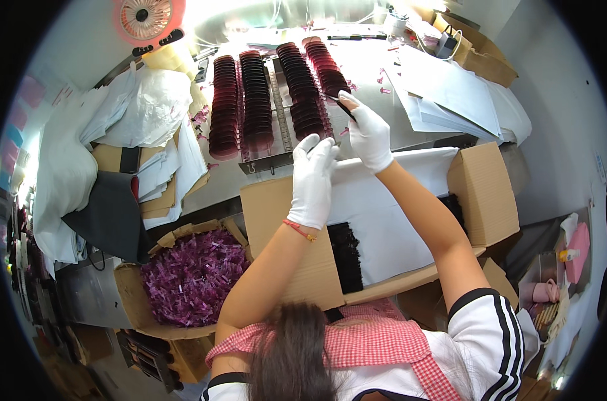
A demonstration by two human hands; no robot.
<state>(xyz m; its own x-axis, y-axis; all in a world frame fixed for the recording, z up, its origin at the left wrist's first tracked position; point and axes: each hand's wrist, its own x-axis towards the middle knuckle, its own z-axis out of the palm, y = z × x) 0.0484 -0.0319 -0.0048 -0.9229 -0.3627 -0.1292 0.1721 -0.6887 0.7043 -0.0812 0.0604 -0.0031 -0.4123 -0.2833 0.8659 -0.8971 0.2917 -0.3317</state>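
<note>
Four upright rows of round, dark red lenses stand in a metal rack (280,110) on the table, among them a left row (224,107) and a right row (325,67). My right hand (369,134), in a white glove, grips a slim dark tool (345,109) beside the near end of the right row. The tool's exact kind is unclear. My left hand (313,177), also gloved, is just in front of the rack's near end. Its fingers are bent together, and a tiny thing shows at their tips, too small to name.
Below my hands, an open cardboard box (290,234) holds white paper (383,234) and black material. A carton of purple plastic pieces (196,277) stands at left. White sheets (444,93) lie at right, wrapping and papers (149,107) at left. A pink fan (143,17) stands behind.
</note>
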